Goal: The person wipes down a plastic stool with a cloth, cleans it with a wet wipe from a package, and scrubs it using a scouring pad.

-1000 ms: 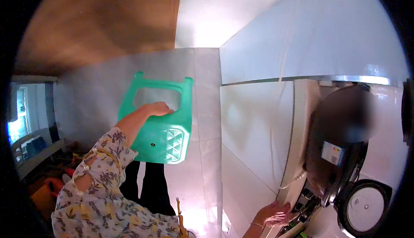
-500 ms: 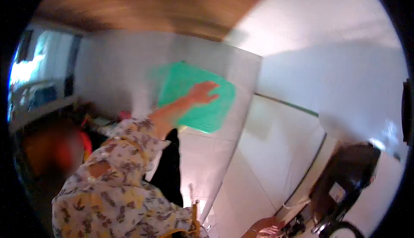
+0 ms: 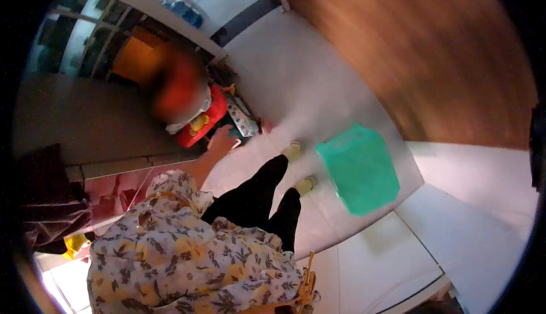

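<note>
Head view: saw the stool (image 3: 364,172), green, on the floor (image 3: 318,217) at right, between the shoes (image 3: 305,185) and the far brown panel (image 3: 443,58), near the white cabinet (image 3: 387,251). Found the left hand (image 3: 223,139) well apart from the stool, at left, with fingers loosely spread and gripping nothing visible. Noted a red item (image 3: 215,114) just beyond that hand, with a small yellow item (image 3: 198,123) against it; could not tell whether touched. Spotted a dotted item (image 3: 242,122) just to the right of the red one. Could not tell the state of the right hand, out of view.
</note>
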{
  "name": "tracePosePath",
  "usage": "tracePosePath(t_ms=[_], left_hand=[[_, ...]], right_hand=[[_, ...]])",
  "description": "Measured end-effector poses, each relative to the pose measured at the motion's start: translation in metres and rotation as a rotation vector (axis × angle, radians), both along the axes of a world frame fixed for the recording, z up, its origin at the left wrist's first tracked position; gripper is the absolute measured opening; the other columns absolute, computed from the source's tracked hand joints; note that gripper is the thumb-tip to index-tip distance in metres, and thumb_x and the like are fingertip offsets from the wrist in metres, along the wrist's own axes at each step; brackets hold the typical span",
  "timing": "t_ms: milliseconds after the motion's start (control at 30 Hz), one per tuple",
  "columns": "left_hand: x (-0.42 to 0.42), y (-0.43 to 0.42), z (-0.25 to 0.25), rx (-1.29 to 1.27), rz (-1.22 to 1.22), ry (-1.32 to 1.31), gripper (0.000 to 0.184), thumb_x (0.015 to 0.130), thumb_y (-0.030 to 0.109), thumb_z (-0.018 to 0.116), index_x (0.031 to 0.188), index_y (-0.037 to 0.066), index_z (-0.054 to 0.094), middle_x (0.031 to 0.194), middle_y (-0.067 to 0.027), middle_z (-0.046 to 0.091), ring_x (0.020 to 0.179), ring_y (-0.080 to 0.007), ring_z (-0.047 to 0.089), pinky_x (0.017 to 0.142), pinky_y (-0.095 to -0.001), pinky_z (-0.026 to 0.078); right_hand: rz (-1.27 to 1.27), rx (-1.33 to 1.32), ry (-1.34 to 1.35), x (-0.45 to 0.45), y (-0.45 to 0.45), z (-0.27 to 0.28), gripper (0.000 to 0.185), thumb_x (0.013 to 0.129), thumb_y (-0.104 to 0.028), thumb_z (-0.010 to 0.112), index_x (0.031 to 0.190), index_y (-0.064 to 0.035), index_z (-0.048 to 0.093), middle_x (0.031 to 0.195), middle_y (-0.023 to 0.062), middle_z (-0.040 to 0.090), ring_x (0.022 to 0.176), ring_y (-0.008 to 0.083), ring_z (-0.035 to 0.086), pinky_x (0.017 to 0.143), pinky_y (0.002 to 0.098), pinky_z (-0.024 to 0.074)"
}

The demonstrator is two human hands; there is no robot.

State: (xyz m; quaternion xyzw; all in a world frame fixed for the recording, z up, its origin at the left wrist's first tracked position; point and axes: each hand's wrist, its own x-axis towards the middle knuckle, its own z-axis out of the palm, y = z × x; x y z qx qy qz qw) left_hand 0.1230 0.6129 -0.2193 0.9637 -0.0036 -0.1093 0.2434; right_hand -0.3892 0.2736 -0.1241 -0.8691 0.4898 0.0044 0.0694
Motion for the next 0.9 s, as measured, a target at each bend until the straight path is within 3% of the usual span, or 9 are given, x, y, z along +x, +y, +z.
tracePosePath(t_ms=[133, 267, 467, 567, 667, 700, 767, 833, 900], left_hand=[[0.035, 0.106, 0.034, 0.345, 0.218, -0.032, 0.044, 0.081, 0.031, 0.063, 0.117, 0.006, 0.056, 0.11, -0.0174, 0.062, 0.102, -0.0336, 0.059, 0.087, -0.0427, 0.047], [0.059, 0.229, -0.015, 0.148, 0.595, 0.048, 0.035, 0.081, 0.028, 0.063, 0.112, 0.011, 0.061, 0.105, -0.0157, 0.064, 0.098, -0.0322, 0.061, 0.085, -0.042, 0.049], [0.09, 0.26, -0.007, 0.21, 0.368, 0.111, 0.016, 0.082, 0.025, 0.061, 0.092, 0.016, 0.07, 0.1, -0.0116, 0.066, 0.093, -0.0307, 0.063, 0.079, -0.0397, 0.051], [0.115, 0.26, -0.017, 0.365, 0.002, -0.202, 0.014, 0.082, 0.025, 0.062, 0.089, 0.015, 0.07, 0.097, -0.0112, 0.067, 0.09, -0.0304, 0.063, 0.08, -0.0398, 0.051], [0.137, 0.259, -0.022, 0.448, -0.11, -0.004, 0.025, 0.078, 0.025, 0.068, 0.1, 0.013, 0.067, 0.104, -0.0135, 0.065, 0.093, -0.0308, 0.062, 0.082, -0.0402, 0.05], [0.144, 0.26, -0.025, 0.439, -0.103, 0.187, 0.056, 0.07, 0.026, 0.074, 0.12, 0.014, 0.052, 0.124, -0.0142, 0.05, 0.113, -0.034, 0.045, 0.096, -0.0426, 0.038], [0.15, 0.255, -0.028, 0.414, -0.103, 0.385, 0.089, 0.063, 0.027, 0.079, 0.139, 0.015, 0.036, 0.144, -0.0149, 0.035, 0.133, -0.0372, 0.029, 0.11, -0.045, 0.027], [0.159, 0.246, -0.002, 0.413, -0.179, 0.408, 0.106, 0.055, 0.03, 0.083, 0.143, 0.013, 0.026, 0.146, -0.0174, 0.029, 0.133, -0.0374, 0.028, 0.111, -0.0455, 0.026], [0.162, 0.241, 0.012, 0.375, -0.223, 0.19, 0.098, 0.056, 0.031, 0.084, 0.138, 0.013, 0.033, 0.141, -0.0163, 0.036, 0.129, -0.0357, 0.035, 0.107, -0.0437, 0.03]], right_hand=[[0.05, 0.217, 0.019, 0.024, 0.008, -0.001, 0.033, 0.089, -0.021, 0.056, 0.116, -0.0024, 0.05, 0.113, 0.0148, 0.053, 0.108, 0.0317, 0.048, 0.09, 0.0444, 0.0414], [0.07, 0.354, 0.093, 0.044, 0.013, -0.008, 0.031, 0.089, -0.02, 0.056, 0.114, -0.0023, 0.051, 0.111, 0.0149, 0.054, 0.107, 0.0318, 0.049, 0.09, 0.0441, 0.0414], [0.069, 0.446, 0.232, 0.099, 0.051, 0.001, 0.028, 0.089, -0.019, 0.057, 0.111, -0.0022, 0.053, 0.108, 0.0151, 0.055, 0.106, 0.032, 0.049, 0.089, 0.0436, 0.0415], [0.098, 0.477, 0.285, 0.12, 0.066, 0.009, 0.026, 0.089, -0.018, 0.057, 0.11, -0.0021, 0.054, 0.107, 0.0151, 0.055, 0.106, 0.0321, 0.049, 0.089, 0.0433, 0.0415], [0.145, 0.51, 0.294, 0.135, 0.069, 0.019, 0.025, 0.089, -0.018, 0.057, 0.108, -0.002, 0.055, 0.106, 0.0152, 0.056, 0.105, 0.0323, 0.049, 0.089, 0.0431, 0.0415], [0.168, 0.518, 0.286, 0.141, 0.068, 0.021, 0.024, 0.089, -0.017, 0.057, 0.108, -0.002, 0.056, 0.105, 0.0152, 0.056, 0.105, 0.0323, 0.049, 0.088, 0.043, 0.0415], [0.214, 0.531, 0.236, 0.16, 0.065, 0.027, 0.024, 0.089, -0.017, 0.057, 0.107, -0.0019, 0.056, 0.104, 0.0153, 0.056, 0.104, 0.0324, 0.05, 0.088, 0.0428, 0.0416], [0.265, 0.535, 0.157, 0.226, 0.085, 0.048, 0.02, 0.089, -0.014, 0.056, 0.105, -0.002, 0.058, 0.101, 0.015, 0.057, 0.099, 0.0306, 0.051, 0.085, 0.0407, 0.0433], [0.32, 0.545, 0.074, 0.283, 0.099, 0.079, 0.017, 0.088, -0.01, 0.054, 0.103, -0.0022, 0.059, 0.099, 0.0148, 0.057, 0.094, 0.0289, 0.053, 0.082, 0.0386, 0.045]])
